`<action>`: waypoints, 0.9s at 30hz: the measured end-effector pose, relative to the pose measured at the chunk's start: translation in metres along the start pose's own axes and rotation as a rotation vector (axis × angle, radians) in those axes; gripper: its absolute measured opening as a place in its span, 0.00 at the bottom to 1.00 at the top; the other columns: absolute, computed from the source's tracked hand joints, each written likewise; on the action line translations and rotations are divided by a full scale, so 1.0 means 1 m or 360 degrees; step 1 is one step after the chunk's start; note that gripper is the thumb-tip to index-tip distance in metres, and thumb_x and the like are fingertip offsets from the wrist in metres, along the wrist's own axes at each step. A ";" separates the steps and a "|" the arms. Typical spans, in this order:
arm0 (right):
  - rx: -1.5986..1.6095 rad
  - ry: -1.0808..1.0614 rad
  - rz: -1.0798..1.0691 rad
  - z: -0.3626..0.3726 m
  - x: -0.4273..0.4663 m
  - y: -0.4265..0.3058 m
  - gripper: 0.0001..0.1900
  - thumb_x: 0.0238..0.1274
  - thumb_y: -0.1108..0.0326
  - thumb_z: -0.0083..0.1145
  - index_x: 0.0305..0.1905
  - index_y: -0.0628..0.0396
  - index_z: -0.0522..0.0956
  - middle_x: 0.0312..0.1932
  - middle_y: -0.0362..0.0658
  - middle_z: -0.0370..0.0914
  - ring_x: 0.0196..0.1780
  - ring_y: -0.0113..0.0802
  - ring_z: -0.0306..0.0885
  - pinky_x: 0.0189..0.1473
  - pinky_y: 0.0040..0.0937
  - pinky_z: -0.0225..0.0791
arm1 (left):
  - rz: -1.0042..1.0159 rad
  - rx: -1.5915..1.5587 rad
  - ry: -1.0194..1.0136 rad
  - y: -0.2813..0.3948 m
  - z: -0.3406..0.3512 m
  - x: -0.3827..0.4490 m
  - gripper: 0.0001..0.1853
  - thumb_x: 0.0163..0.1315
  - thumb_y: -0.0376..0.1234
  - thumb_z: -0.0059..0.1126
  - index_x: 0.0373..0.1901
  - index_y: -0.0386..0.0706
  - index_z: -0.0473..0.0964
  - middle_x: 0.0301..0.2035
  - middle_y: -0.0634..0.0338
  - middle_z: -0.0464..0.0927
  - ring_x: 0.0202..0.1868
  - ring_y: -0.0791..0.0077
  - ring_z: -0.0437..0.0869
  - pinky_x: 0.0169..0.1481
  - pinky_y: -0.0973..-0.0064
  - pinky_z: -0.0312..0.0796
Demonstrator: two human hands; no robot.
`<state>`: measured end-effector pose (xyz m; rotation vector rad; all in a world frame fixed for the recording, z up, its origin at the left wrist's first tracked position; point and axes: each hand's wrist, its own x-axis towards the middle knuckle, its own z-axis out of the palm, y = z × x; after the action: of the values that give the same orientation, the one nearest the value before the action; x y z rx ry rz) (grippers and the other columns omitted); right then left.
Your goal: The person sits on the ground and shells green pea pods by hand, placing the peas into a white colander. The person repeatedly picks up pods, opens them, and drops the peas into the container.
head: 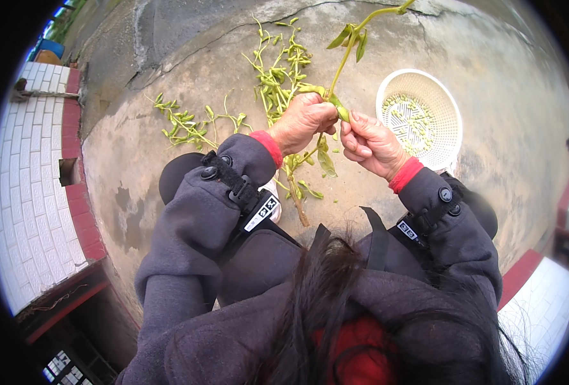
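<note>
My left hand (pixel 303 120) grips a green bean plant stem (pixel 342 67), which rises past it towards the top edge. Beside it, my right hand (pixel 373 142) pinches a green pod (pixel 341 111) between thumb and fingers, close to the stem. Whether that pod is still joined to the stem I cannot tell. Leaves and a limp pod (pixel 326 162) hang below my hands. On the ground ahead lies a pile of podded bean stalks (pixel 277 79). To the right stands a round white plastic colander (pixel 453 113) with green beans (pixel 409 120) in its bottom.
More stalks (pixel 186 122) spread to the left on the cracked concrete floor (pixel 125 125). A woody stem end (pixel 298 204) points towards me between my feet. Loose beans lie on the concrete. A white-tiled wall (pixel 32 159) with a red border runs along the left.
</note>
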<state>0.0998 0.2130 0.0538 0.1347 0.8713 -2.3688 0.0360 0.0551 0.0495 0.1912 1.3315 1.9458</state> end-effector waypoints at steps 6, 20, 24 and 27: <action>-0.1722 0.0574 -0.0540 0.005 0.006 -0.011 0.12 0.56 0.59 0.51 0.30 0.58 0.72 0.18 0.39 0.69 0.18 0.24 0.65 0.20 0.21 0.60 | 0.0012 0.0187 0.0283 0.009 0.007 -0.005 0.05 0.47 0.30 0.51 0.20 0.37 0.72 0.17 0.66 0.69 0.18 0.83 0.67 0.24 0.81 0.63; -0.1163 0.0237 0.0001 0.010 -0.012 -0.038 0.13 0.56 0.59 0.51 0.27 0.58 0.75 0.17 0.35 0.70 0.16 0.15 0.60 0.17 0.14 0.53 | -0.0030 0.0612 -0.0170 0.009 0.004 -0.010 0.07 0.49 0.31 0.49 0.25 0.36 0.72 0.19 0.65 0.71 0.22 0.82 0.71 0.30 0.82 0.65; -0.1279 0.0292 0.0067 0.014 -0.014 -0.036 0.11 0.58 0.62 0.48 0.31 0.59 0.74 0.16 0.35 0.69 0.16 0.16 0.62 0.15 0.14 0.54 | -0.0099 0.0597 -0.0191 0.011 0.006 -0.009 0.07 0.49 0.32 0.49 0.25 0.37 0.72 0.19 0.66 0.70 0.23 0.82 0.70 0.31 0.82 0.65; -0.1549 0.0435 0.0079 0.019 -0.014 -0.034 0.11 0.59 0.64 0.45 0.33 0.60 0.74 0.17 0.35 0.68 0.16 0.16 0.63 0.15 0.15 0.55 | -0.0142 0.0690 -0.0190 0.010 0.007 -0.007 0.07 0.50 0.33 0.49 0.24 0.38 0.73 0.18 0.67 0.69 0.22 0.83 0.69 0.31 0.82 0.65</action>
<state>0.0942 0.2287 0.0913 0.0765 2.0039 -1.6585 0.0395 0.0545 0.0632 0.4422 1.6366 1.5274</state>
